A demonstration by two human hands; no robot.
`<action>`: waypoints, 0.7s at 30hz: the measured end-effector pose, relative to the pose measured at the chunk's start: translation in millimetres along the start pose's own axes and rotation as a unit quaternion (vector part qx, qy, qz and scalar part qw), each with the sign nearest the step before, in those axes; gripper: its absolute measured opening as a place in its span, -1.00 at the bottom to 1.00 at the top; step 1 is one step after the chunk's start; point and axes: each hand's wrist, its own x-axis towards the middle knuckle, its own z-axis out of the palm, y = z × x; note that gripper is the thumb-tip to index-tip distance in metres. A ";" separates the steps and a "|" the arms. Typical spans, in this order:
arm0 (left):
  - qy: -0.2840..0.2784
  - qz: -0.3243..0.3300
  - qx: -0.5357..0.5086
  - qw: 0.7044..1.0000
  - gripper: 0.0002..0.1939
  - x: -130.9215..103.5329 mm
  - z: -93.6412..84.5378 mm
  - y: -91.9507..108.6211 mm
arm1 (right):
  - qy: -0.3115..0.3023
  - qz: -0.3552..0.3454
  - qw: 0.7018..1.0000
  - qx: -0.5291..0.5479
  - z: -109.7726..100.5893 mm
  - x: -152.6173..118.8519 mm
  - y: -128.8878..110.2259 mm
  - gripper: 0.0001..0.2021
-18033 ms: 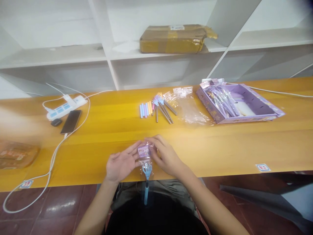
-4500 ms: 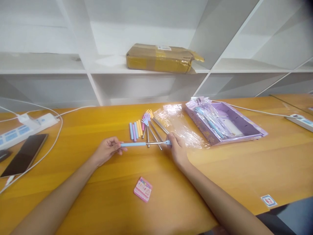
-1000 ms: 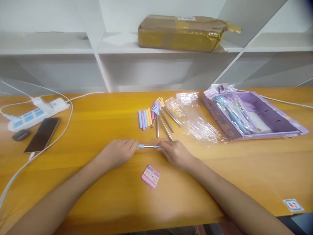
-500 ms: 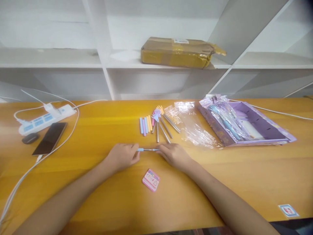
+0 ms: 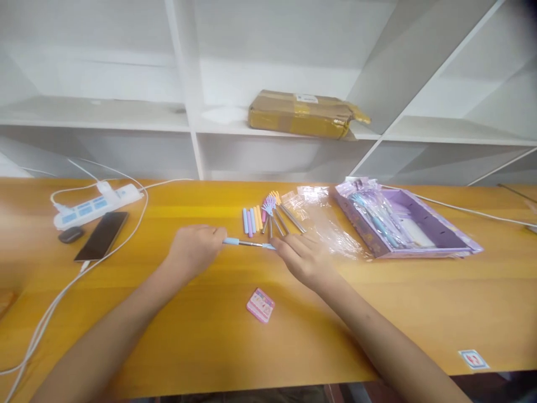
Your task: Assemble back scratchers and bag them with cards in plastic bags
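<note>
Between my two hands a telescopic back scratcher (image 5: 250, 243) is held level above the table. My left hand (image 5: 197, 246) is wrapped round its light blue handle sleeve, and my right hand (image 5: 304, 257) pinches the light blue head end, mostly hidden by the fingers. Bare metal rod shows in the middle. Just beyond lie several more back scratchers (image 5: 277, 210) with purple, pink and yellow hand-shaped heads and metal rods. Left of them sits a row of blue, purple and yellow handle sleeves (image 5: 251, 221). Nearer me lies a small pink printed card (image 5: 260, 305).
Clear plastic bags (image 5: 335, 232) lie right of the scratchers, beside a purple box (image 5: 440, 252) holding bagged scratchers. At left are a power strip (image 5: 98, 208), a phone (image 5: 102, 236) and white cables (image 5: 54, 302). A taped carton (image 5: 302, 115) rests on the shelf behind.
My hands have moved slightly apart and away from me, and more of the back scratcher's blue parts and metal rod shows. The camera view has shifted a little.
</note>
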 end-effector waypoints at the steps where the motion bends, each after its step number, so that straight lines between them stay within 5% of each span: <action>1: 0.018 -0.014 0.017 1.000 -0.77 -1.7 -8.0 -5.3 | 0.006 0.007 1.000 -0.002 -6.6 10.2 1.3 -0.77; 6: 0.113 -0.108 0.078 0.985 -0.72 -3.3 -48.1 -30.1 | -0.004 0.120 0.993 -0.004 -31.2 57.9 7.6 -0.67; 11: 0.164 -0.185 0.133 0.960 -0.74 14.5 -70.8 -47.3 | 0.042 0.198 0.979 -0.029 -19.3 73.0 30.3 -0.62; 16: 0.202 -0.197 0.117 0.952 -0.68 25.5 -65.0 -70.9 | 0.083 0.245 0.963 -0.080 3.9 47.5 88.5 -0.62; 21: 0.241 -0.191 0.098 0.947 -0.57 19.7 -58.8 -100.4 | 0.133 0.316 0.924 -0.168 2.9 2.7 162.7 -0.62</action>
